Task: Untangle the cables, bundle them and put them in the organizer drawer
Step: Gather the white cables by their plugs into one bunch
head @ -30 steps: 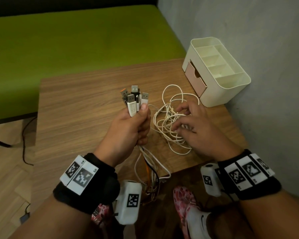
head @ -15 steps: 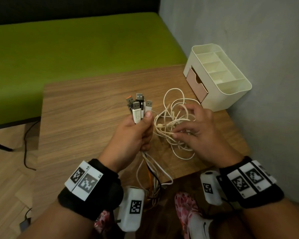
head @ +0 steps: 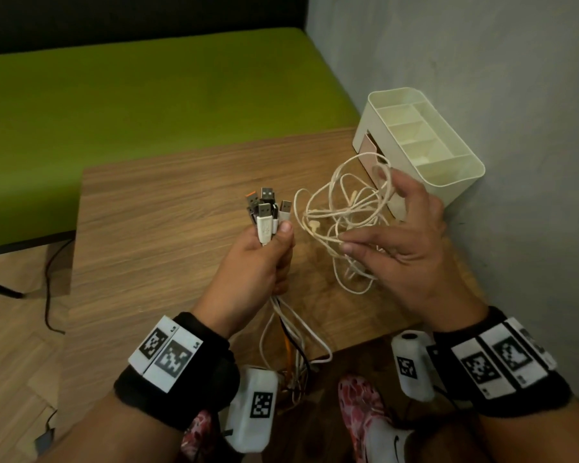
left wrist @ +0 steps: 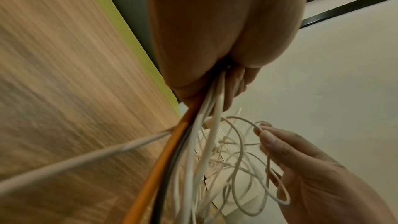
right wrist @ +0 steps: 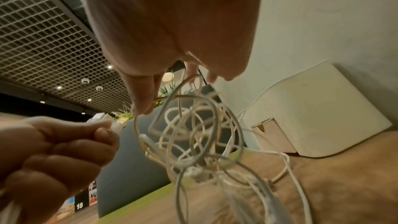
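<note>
My left hand (head: 274,242) grips a bunch of USB plugs (head: 266,212) upright over the wooden table (head: 147,245); their white, orange and black cords (head: 291,342) hang down past the front edge. To its right, my right hand (head: 346,241) pinches a strand of a white cable tangle (head: 341,208) and holds it above the table, with loops draped over its raised fingers (head: 401,182). The cream organizer (head: 448,155) stands at the back right, its pink drawer (head: 370,147) partly hidden behind the loops. The right wrist view shows the tangle (right wrist: 193,134) dangling below the fingers.
A grey wall (head: 515,95) runs close along the table's right side behind the organizer. A green bench (head: 147,95) lies beyond the far edge. A black cord (head: 47,289) trails on the floor at the left. Shoes (head: 365,406) show below the front edge.
My right hand has raised the white tangle off the table and spread its fingers through the loops, nearer the organizer. The left hand keeps its grip on the plugs.
</note>
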Available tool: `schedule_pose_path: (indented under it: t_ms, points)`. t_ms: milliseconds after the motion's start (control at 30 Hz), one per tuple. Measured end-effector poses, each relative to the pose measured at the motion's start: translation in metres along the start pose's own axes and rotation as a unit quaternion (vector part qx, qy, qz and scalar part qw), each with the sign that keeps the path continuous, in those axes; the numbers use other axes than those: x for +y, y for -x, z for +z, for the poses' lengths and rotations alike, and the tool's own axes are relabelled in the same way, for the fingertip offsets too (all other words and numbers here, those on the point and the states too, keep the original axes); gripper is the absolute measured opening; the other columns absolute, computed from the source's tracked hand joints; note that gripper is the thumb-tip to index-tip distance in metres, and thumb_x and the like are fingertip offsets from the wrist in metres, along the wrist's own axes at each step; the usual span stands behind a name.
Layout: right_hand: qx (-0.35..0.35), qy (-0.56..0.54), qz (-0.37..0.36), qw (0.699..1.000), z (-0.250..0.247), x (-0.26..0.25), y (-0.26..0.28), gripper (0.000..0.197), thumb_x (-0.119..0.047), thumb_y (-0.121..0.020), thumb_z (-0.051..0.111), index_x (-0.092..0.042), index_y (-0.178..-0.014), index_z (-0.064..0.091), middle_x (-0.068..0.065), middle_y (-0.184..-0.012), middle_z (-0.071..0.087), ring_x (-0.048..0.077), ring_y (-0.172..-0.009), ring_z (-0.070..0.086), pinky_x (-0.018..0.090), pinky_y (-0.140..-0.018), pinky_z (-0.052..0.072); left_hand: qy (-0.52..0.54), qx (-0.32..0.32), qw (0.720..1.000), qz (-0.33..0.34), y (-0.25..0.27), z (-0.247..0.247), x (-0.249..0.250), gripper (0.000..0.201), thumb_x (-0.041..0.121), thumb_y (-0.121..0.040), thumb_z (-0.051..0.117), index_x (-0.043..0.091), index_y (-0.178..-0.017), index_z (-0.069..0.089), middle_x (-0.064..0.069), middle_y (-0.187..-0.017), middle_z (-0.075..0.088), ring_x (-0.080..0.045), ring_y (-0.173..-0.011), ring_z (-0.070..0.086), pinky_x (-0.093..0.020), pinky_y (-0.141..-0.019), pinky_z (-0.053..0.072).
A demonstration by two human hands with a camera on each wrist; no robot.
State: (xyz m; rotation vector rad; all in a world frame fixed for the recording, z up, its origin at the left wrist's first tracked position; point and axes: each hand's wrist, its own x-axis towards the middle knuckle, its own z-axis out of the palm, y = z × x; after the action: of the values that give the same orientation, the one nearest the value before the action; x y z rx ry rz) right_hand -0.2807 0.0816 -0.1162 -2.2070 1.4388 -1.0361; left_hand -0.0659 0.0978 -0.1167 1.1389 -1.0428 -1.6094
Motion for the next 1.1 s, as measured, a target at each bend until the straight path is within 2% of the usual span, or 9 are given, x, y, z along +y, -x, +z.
schedule_pose_path:
  t_ms: [167,300,400,467,567,700,800,967,1100]
  points:
    - [-0.026,0.041,0.039,0.998,-0.001,0.005,0.000,0.025,-0.055,-0.076,0.067,-0.037,-0.089,0.078,-0.003,-0.145,0.049,0.025,-0.132,0.041,0.052,-0.106,0.032,0.008,0.001,1.000,-0.002,0.000,0.000,-0.001,0.029,0.025,-0.105,0.040,0.019,-0.076,0.038,0.004,-0.061,0.028,-0.008,-0.050,0.023,-0.025,-0.047,0.019]
    - [0.035,-0.073,-0.007,0.997,-0.003,-0.003,-0.004,0.013,-0.024,-0.087,0.073,-0.017,-0.097,0.077,0.003,-0.110,0.059,0.020,-0.101,0.056,0.031,-0.084,0.050,0.016,0.003,1.000,-0.005,0.000,0.001,0.000,0.030,0.025,-0.105,0.039,0.019,-0.076,0.037,0.004,-0.061,0.027,-0.008,-0.049,0.022,-0.024,-0.047,0.020]
    - [0.062,-0.099,0.013,0.993,-0.004,-0.006,-0.005,0.009,-0.012,-0.090,0.070,-0.013,-0.097,0.074,0.002,-0.095,0.064,0.009,-0.089,0.061,0.021,-0.076,0.051,0.020,0.006,1.000,-0.013,0.002,0.004,0.003,0.030,0.023,-0.105,0.038,0.019,-0.076,0.036,0.004,-0.061,0.026,-0.008,-0.050,0.021,-0.027,-0.049,0.017]
    - [0.065,-0.067,0.047,0.995,-0.001,-0.003,-0.003,0.006,-0.018,-0.092,0.067,-0.020,-0.096,0.071,-0.004,-0.097,0.063,0.005,-0.091,0.059,0.025,-0.079,0.051,0.024,0.009,1.000,-0.016,0.002,0.004,0.003,0.030,0.024,-0.105,0.038,0.018,-0.076,0.036,0.005,-0.060,0.026,-0.008,-0.049,0.021,-0.026,-0.049,0.017]
    - [0.093,0.063,0.067,0.991,0.005,0.001,0.002,0.013,-0.031,-0.090,0.065,-0.021,-0.093,0.073,-0.006,-0.111,0.055,0.016,-0.109,0.048,0.042,-0.090,0.045,0.031,0.010,0.999,-0.018,0.001,0.004,0.001,0.029,0.025,-0.105,0.038,0.018,-0.077,0.037,0.005,-0.060,0.027,-0.007,-0.049,0.022,-0.023,-0.047,0.020]
    - [0.162,-0.007,-0.037,0.986,0.001,-0.015,0.001,0.010,-0.014,-0.091,0.069,-0.006,-0.094,0.074,0.002,-0.102,0.058,0.021,-0.099,0.055,0.026,-0.083,0.045,0.053,-0.001,0.998,-0.027,-0.001,0.005,-0.002,0.029,0.029,-0.105,0.038,0.018,-0.078,0.039,0.007,-0.058,0.029,-0.007,-0.048,0.024,-0.021,-0.045,0.022]
    - [0.116,-0.090,-0.061,0.987,0.009,-0.023,0.004,0.010,-0.008,-0.090,0.068,0.000,-0.095,0.073,0.006,-0.097,0.064,0.008,-0.090,0.060,0.018,-0.076,0.048,0.102,-0.016,0.994,-0.039,-0.002,0.009,-0.005,0.032,0.036,-0.103,0.038,0.016,-0.079,0.043,0.006,-0.057,0.027,-0.007,-0.047,0.023,-0.019,-0.043,0.025]
    - [0.001,-0.152,-0.084,0.985,0.026,-0.025,0.014,0.011,-0.011,-0.090,0.068,-0.005,-0.097,0.074,0.002,-0.096,0.071,0.012,-0.092,0.066,0.029,-0.079,0.054,0.161,-0.019,0.986,-0.026,-0.003,0.010,-0.005,0.035,0.050,-0.094,0.042,0.019,-0.078,0.041,0.003,-0.061,0.021,-0.006,-0.048,0.021,-0.018,-0.042,0.026]
    - [-0.047,-0.199,-0.111,0.973,0.032,-0.028,0.014,0.008,-0.001,-0.087,0.071,-0.001,-0.094,0.075,0.005,-0.091,0.073,0.013,-0.086,0.069,0.031,-0.076,0.056,0.098,-0.010,0.995,-0.002,-0.003,0.010,-0.004,0.039,0.053,-0.085,0.048,0.016,-0.083,0.061,0.004,-0.057,0.037,-0.006,-0.047,0.034,-0.017,-0.043,0.030]
